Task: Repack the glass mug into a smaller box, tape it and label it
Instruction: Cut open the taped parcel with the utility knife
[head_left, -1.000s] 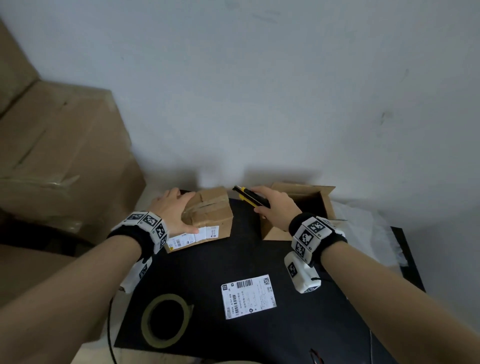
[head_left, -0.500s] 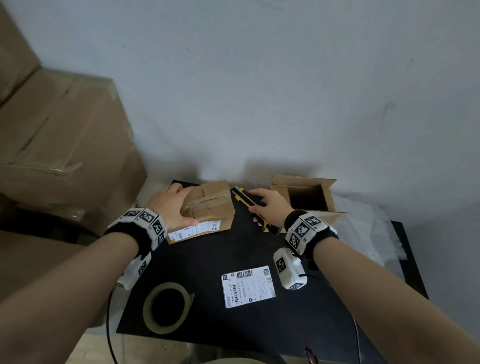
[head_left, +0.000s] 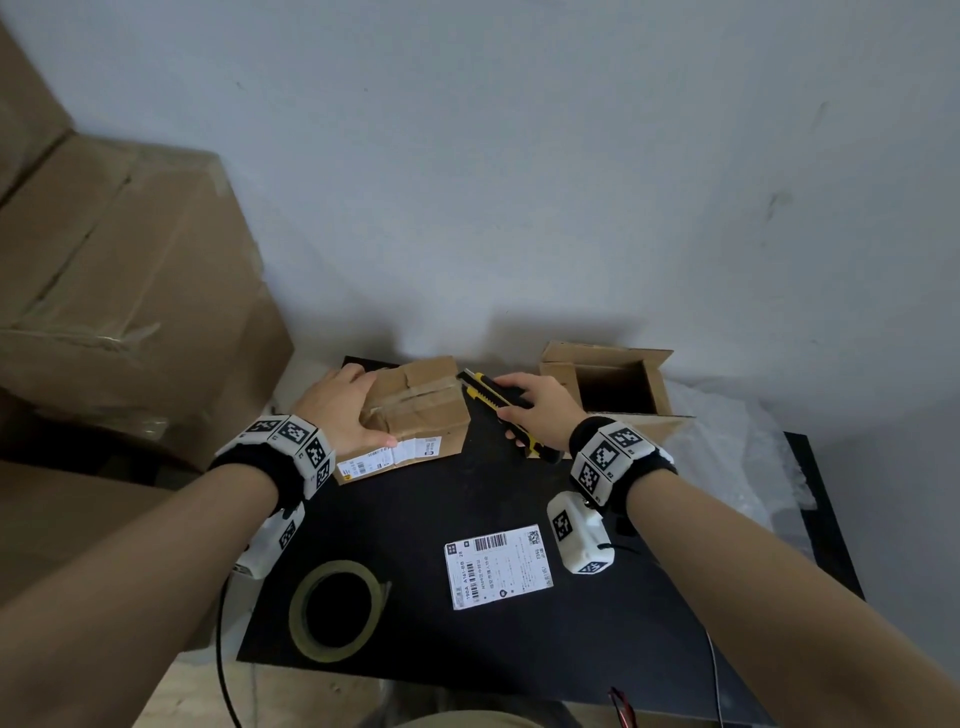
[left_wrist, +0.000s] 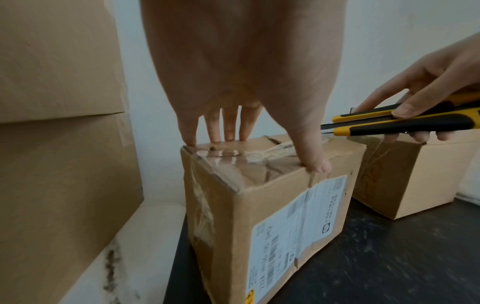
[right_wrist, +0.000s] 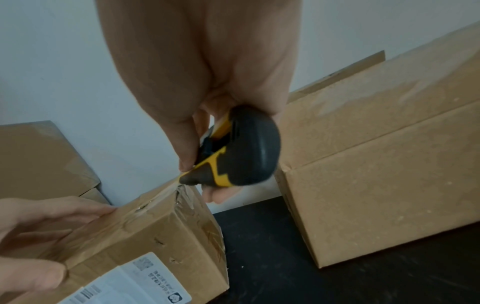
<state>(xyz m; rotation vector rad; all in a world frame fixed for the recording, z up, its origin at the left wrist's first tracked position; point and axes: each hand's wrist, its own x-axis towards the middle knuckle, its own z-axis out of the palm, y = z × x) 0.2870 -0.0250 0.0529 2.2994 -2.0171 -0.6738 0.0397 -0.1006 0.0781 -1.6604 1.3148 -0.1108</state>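
The glass mug isn't visible; presumably it sits inside the taped box (head_left: 415, 415) your left hand (head_left: 337, 410) steadies with flat, straight fingers (left_wrist: 228, 127). Your right hand (head_left: 535, 410) wraps the utility knife (head_left: 498, 405), blade at the box's far-right top edge. Push too deep and the blade could strike the glass; a slip along the tape runs toward your thumb. The open smaller box (head_left: 618, 384) waits right of it.

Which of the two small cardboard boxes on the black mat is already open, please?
The empty box behind the right hand, its flaps up. The taped box under the left hand stays sealed and bears a label.
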